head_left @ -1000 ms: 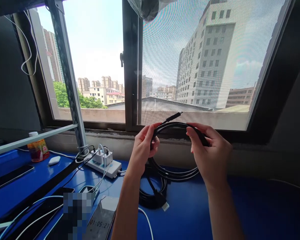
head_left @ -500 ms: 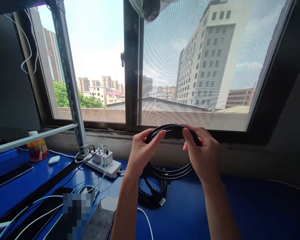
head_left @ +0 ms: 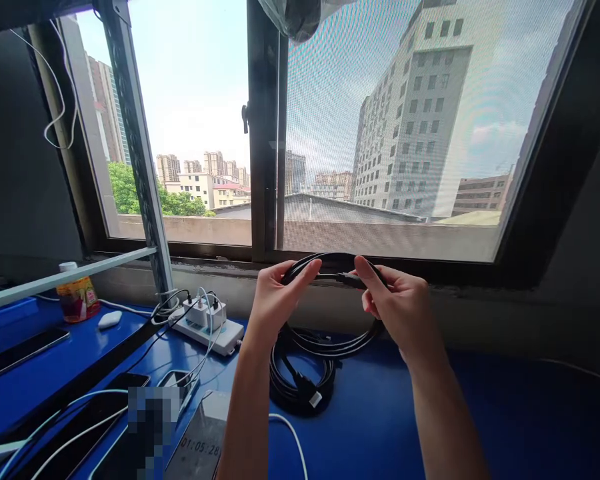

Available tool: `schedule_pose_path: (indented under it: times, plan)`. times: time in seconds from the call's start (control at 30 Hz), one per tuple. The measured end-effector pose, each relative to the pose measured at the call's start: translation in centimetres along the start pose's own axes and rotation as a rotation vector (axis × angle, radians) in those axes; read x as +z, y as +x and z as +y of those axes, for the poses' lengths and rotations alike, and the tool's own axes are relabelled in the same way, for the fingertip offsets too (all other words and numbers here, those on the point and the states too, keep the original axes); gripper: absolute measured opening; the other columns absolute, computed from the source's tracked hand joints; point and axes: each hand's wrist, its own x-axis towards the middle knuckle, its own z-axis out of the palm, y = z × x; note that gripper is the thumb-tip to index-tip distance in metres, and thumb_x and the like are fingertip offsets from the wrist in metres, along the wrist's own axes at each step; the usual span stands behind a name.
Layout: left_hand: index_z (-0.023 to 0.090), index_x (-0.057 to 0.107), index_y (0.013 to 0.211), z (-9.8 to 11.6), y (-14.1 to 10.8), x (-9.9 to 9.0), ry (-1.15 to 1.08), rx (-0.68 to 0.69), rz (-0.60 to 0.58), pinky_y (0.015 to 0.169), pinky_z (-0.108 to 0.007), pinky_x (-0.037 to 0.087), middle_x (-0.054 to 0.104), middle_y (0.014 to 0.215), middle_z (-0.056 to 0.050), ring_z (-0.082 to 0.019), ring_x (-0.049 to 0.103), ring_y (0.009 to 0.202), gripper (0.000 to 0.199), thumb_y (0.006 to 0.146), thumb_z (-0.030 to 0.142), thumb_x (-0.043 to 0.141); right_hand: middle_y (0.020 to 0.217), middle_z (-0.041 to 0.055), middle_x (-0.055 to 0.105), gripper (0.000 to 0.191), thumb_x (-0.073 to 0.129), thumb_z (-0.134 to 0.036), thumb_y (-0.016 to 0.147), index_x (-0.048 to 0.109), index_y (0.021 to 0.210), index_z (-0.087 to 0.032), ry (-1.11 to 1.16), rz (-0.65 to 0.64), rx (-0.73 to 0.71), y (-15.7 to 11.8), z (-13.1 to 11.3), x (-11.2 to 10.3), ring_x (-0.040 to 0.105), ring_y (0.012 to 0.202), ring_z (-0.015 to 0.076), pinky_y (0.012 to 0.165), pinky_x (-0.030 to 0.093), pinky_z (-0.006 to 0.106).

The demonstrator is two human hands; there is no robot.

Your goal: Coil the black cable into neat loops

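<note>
A coiled black cable (head_left: 325, 349) is held up in front of the window sill, spread between both hands. My left hand (head_left: 279, 300) pinches the upper left of the loops, thumb on top. Closed on the upper right of the coil is my right hand (head_left: 399, 299); a dark plug (head_left: 349, 279) at one cable end sticks out leftward by its thumb. Below the held loops, a second black cable coil (head_left: 276, 383) lies on the blue table, its flat HDMI-like plug (head_left: 315, 399) facing forward. My fingers partly hide the held coil's sides.
Left of my hands, a white power strip (head_left: 225, 343) carries plugged-in chargers and wires. Several phones lie front left, one phone (head_left: 200, 433) showing a timer. A metal shelf post (head_left: 140, 153), a bottle (head_left: 77, 300) and a white case (head_left: 110, 320) stand farther left.
Both hands have shifted slightly left with the coil. The plug end now shows between them beside the right thumb, and the right thumb has moved left over the cable.
</note>
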Motion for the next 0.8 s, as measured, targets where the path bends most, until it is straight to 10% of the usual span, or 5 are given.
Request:
schedule_pose_path:
  times: [0.3, 0.53, 0.8]
  plan:
    - [0.016, 0.056, 0.068, 0.8, -0.3, 0.3, -0.085, -0.169, -0.127, 0.036, -0.019, 0.009, 0.023, 0.039, 0.013, -0.001, 0.013, 0.037, 0.045, 0.063, 0.056, 0.073, 0.035, -0.0010, 0.040, 0.069, 0.058, -0.085, 0.047, 0.049, 0.048, -0.016, 0.201, -0.182, 0.208, 0.1, -0.8, -1.1, 0.033, 0.031, 0.0046, 0.033, 0.022, 0.017]
    - [0.019, 0.045, 0.071, 0.1, 0.1, 0.2, -0.111, -0.329, -0.216, 0.036, -0.017, 0.003, 0.023, 0.041, 0.013, -0.001, 0.011, 0.038, 0.041, 0.072, 0.053, 0.068, 0.085, 0.0059, 0.066, 0.065, 0.051, -0.074, 0.075, 0.067, 0.105, -0.019, 0.127, -0.193, -0.236, 0.1, 0.4, -0.8, 0.049, 0.043, 0.0060, 0.039, 0.039, 0.020]
    - [0.020, 0.044, 0.077, -0.8, 0.4, -0.7, -0.116, -0.339, -0.300, 0.036, -0.014, 0.012, 0.027, 0.044, 0.014, -0.001, 0.018, 0.037, 0.062, 0.054, 0.068, 0.074, 0.077, 0.0032, 0.067, 0.021, 0.066, -0.039, 0.074, 0.070, 0.082, -0.021, 0.043, -0.040, -0.439, 0.8, 1.5, 0.1, 0.063, 0.075, 0.0177, 0.062, 0.050, 0.029]
